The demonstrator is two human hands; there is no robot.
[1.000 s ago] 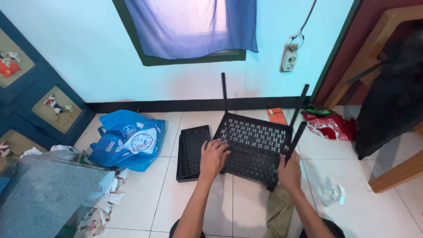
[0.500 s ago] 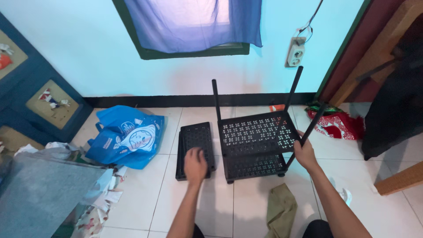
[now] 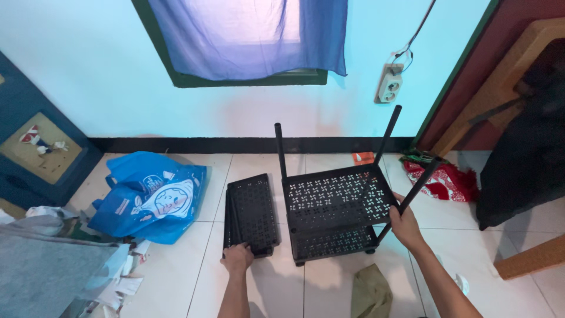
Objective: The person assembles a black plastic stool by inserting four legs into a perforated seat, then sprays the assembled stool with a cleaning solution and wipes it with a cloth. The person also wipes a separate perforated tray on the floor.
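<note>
A black perforated plastic rack [image 3: 336, 200] stands on the white tiled floor, two shelves joined by thin black poles that stick up above the top shelf. My right hand [image 3: 405, 224] grips the rack's near right pole. To its left lies a small stack of loose black perforated shelves [image 3: 251, 214]. My left hand [image 3: 237, 257] is closed on the near edge of that stack.
A blue printed bag [image 3: 150, 197] lies left of the shelves. Grey cloth and papers [image 3: 53, 271] fill the near left. An olive cloth [image 3: 371, 291] lies by my right arm. Red fabric [image 3: 444, 176] and a wooden frame [image 3: 529, 259] sit to the right.
The rack has gone from tilted to upright on the floor. My left hand left the rack, moved to the loose shelves, then slid to their near edge. My right hand stays on the pole.
</note>
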